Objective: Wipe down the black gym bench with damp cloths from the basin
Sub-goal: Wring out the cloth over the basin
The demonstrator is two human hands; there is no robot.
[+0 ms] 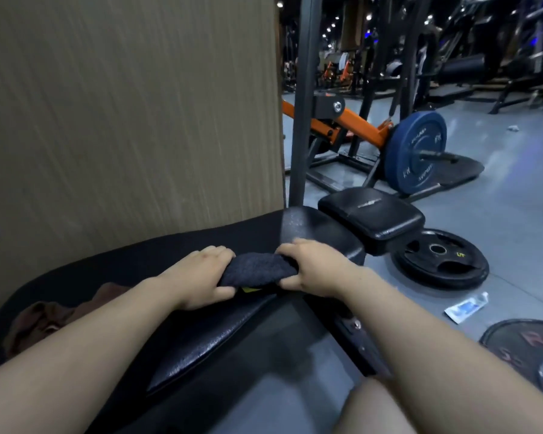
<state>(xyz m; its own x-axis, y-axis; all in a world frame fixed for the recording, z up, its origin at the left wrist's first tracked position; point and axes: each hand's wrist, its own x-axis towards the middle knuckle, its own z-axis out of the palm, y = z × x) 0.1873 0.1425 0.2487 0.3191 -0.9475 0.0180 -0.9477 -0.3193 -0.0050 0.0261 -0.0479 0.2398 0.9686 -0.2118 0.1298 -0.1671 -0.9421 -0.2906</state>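
A dark blue cloth lies bunched on the black gym bench. My left hand grips its left end and my right hand grips its right end, fingers curled over the fabric. The bench pad runs from the lower left toward a smaller black pad at the far end. A brown cloth lies on the bench at the left, partly hidden by my left forearm. No basin is in view.
A tan wall panel rises right behind the bench. A black weight plate lies on the grey floor to the right, with a white tube near it. An orange machine with a blue plate stands beyond.
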